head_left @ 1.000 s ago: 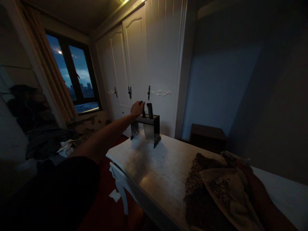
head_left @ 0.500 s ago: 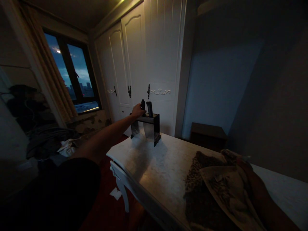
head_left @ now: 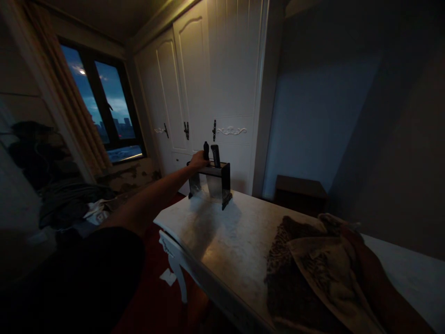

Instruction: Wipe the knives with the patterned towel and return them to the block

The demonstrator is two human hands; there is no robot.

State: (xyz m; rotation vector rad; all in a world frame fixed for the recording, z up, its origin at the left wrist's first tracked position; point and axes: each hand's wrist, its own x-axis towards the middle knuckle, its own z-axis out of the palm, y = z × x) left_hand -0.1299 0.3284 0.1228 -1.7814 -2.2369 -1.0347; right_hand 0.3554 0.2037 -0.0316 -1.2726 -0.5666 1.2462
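Note:
On the far end of the white marble-patterned table (head_left: 243, 232) stands a knife block (head_left: 225, 183) with a dark frame and a see-through front. My left hand (head_left: 199, 161) reaches out to its top and is closed at the base of a black-handled knife (head_left: 206, 150); part of the fingers is hidden. Just right of it, a second knife (head_left: 216, 156) stands upright in the block, its broad blade showing through the front. My right hand (head_left: 351, 239), dim and partly covered, is closed on a brown patterned towel (head_left: 323, 264) that lies bunched on the table's near right.
A white wardrobe (head_left: 232, 93) rises behind the table. A dark low cabinet (head_left: 301, 188) stands by the wall at right. To the left are a window (head_left: 114, 102), a curtain (head_left: 66, 93) and piled clothes (head_left: 76, 199). White paper (head_left: 168, 277) lies on the red floor.
The view has shifted very slightly. My left hand stays at the knife block and the knife handle beside it looks a little more upright. The right hand remains on the towel.

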